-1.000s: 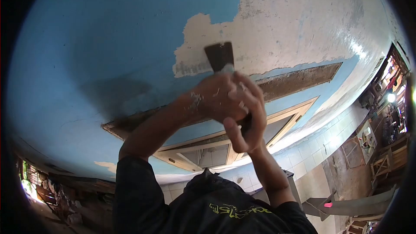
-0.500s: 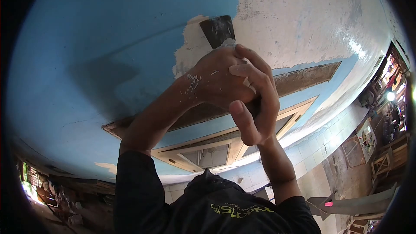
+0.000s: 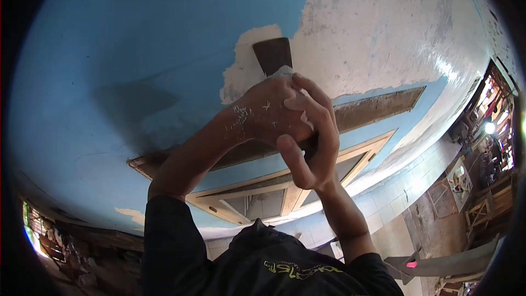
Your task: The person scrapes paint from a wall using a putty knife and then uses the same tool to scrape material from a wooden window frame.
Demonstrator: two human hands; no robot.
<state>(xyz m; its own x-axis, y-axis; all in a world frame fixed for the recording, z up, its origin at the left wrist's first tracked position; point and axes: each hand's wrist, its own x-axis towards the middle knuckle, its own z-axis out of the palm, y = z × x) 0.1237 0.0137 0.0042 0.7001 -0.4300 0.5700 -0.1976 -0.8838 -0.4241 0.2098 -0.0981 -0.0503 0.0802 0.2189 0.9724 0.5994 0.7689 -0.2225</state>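
Note:
A scraper with a wide dark blade point(image 3: 272, 56) lies against the wall over a bare patch point(image 3: 236, 74) in the blue paint. My left hand point(image 3: 268, 107) is wrapped round its handle, knuckles toward me, with pale paint flakes on the back and wrist. Over that fist my right hand point(image 3: 320, 126) curls its fingers, its thumb raised apart, seemingly clasping the handle's lower end. Most of the handle is hidden by both hands. White paint residue point(image 3: 283, 71) clings where blade meets handle.
Blue paint point(image 3: 164, 22) covers the wall's left; a scraped whitish area point(image 3: 378, 27) spreads right. Below the hands run a brown wooden ledge point(image 3: 378, 107) and wood-framed panes point(image 3: 268, 203). White tiles point(image 3: 378, 203) and cluttered wooden items point(image 3: 482, 214) lie to the lower right.
Both hands and the scraper have drawn down the view, toward me. More of the bare patch shows above the blade. The grip looks the same.

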